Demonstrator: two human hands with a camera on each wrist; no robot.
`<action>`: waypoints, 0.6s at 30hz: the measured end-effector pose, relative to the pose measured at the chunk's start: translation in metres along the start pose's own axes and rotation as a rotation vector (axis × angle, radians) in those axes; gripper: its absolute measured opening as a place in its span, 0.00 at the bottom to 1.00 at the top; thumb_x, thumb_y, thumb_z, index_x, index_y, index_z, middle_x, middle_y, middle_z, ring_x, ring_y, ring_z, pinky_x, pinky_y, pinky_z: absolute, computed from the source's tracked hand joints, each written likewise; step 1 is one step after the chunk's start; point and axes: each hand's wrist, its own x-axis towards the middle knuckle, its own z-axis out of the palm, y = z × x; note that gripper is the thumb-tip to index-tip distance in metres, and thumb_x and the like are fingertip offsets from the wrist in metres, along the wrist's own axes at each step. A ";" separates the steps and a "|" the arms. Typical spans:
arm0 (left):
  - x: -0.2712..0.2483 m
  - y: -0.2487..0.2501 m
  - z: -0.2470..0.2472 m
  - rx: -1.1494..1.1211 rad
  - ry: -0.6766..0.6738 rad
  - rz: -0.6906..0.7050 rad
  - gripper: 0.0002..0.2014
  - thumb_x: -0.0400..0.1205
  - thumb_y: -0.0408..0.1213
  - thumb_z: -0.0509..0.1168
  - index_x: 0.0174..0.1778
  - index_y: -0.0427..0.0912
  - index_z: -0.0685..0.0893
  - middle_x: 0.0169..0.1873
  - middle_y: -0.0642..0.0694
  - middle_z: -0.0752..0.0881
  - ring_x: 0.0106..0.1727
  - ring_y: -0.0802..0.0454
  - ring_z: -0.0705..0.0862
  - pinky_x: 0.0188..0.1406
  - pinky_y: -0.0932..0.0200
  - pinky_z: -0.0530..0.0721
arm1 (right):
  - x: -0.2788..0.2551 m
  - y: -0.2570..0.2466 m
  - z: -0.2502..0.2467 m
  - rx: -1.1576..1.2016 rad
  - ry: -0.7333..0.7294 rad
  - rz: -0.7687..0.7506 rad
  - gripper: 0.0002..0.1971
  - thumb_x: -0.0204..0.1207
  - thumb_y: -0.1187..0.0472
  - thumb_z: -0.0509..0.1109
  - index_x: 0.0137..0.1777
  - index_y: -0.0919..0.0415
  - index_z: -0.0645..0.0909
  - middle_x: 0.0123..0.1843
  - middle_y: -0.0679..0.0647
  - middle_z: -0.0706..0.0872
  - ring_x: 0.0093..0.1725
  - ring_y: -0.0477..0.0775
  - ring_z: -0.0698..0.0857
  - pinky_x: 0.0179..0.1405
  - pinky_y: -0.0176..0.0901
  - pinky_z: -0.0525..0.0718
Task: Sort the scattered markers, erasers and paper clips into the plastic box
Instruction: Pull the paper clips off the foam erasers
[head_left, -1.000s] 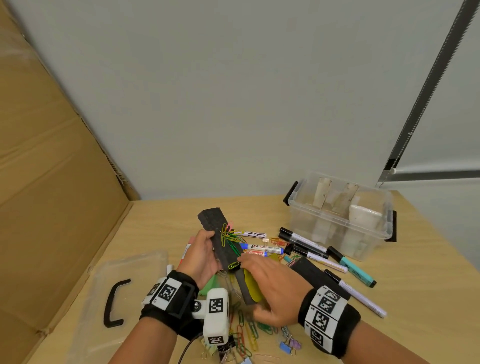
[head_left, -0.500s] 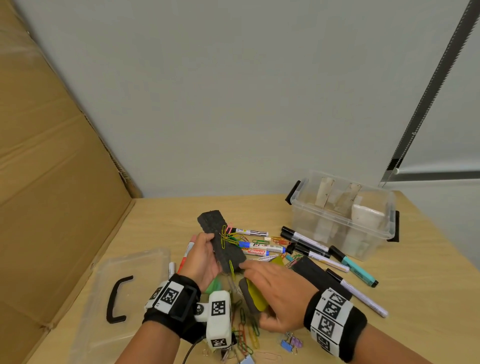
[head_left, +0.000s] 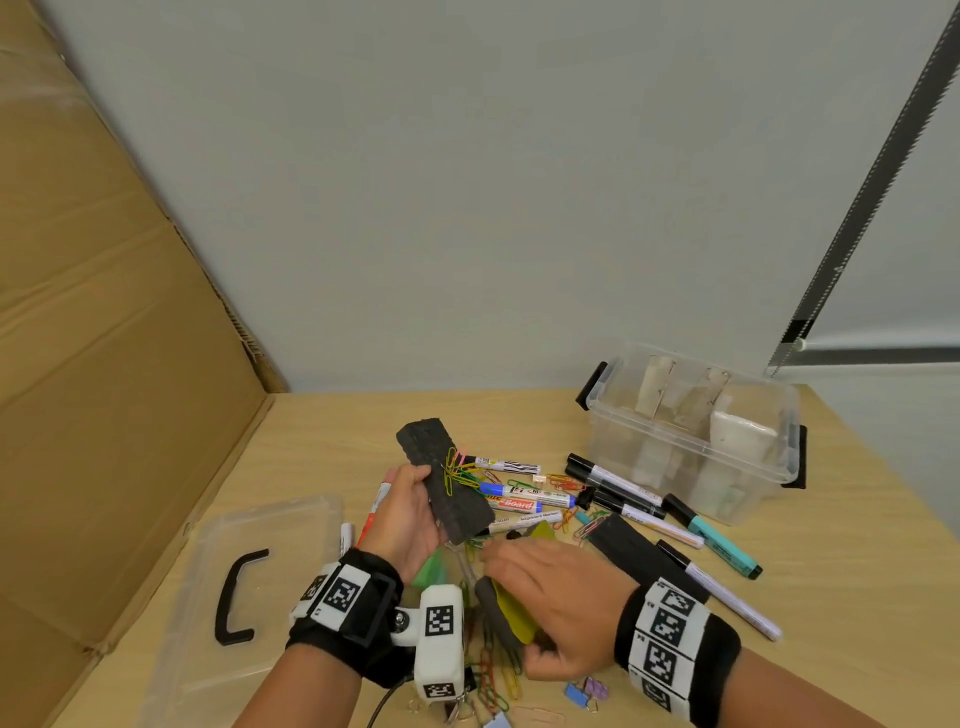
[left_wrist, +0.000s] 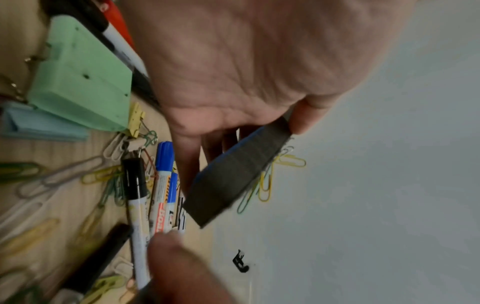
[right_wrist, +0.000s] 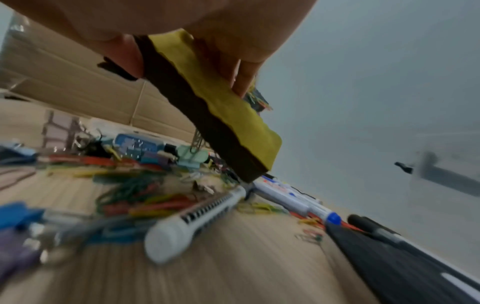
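Erasers, two, both in hand above the table (head_left: 332, 441): our left hand (head_left: 410, 512) gripped the black eraser (head_left: 447, 488), coloured paper clips (head_left: 457, 470) clinging to it; our right hand (head_left: 550, 597) pinched the yellow-backed eraser (head_left: 511, 613). Markers (head_left: 530, 493) lay scattered between us and the plastic box (head_left: 691, 436), its lid (head_left: 260, 571) at left.

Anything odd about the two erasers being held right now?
Yes. Coloured paper clips cling in a bunch to the dark eraser in the left hand, sticking out sideways. The right hand grips a yellow-backed eraser low over the table.
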 end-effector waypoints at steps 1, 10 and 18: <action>0.000 -0.001 -0.002 -0.007 0.000 0.000 0.24 0.86 0.44 0.46 0.75 0.39 0.71 0.69 0.35 0.80 0.70 0.37 0.78 0.62 0.42 0.81 | -0.002 0.002 -0.001 0.013 -0.005 0.019 0.36 0.65 0.47 0.67 0.71 0.62 0.65 0.66 0.58 0.77 0.64 0.55 0.77 0.67 0.46 0.77; -0.009 -0.003 0.006 -0.008 -0.056 -0.011 0.25 0.85 0.44 0.46 0.71 0.35 0.75 0.60 0.34 0.85 0.58 0.42 0.83 0.61 0.45 0.79 | 0.021 0.007 -0.021 0.029 0.165 0.152 0.36 0.66 0.45 0.66 0.72 0.63 0.64 0.79 0.60 0.66 0.77 0.55 0.67 0.77 0.45 0.67; -0.012 0.006 -0.001 -0.073 -0.055 0.007 0.25 0.85 0.47 0.45 0.69 0.39 0.78 0.65 0.34 0.83 0.67 0.38 0.80 0.68 0.40 0.76 | 0.009 0.004 -0.005 0.008 0.070 0.152 0.37 0.66 0.43 0.64 0.73 0.61 0.63 0.77 0.59 0.70 0.75 0.55 0.71 0.77 0.45 0.66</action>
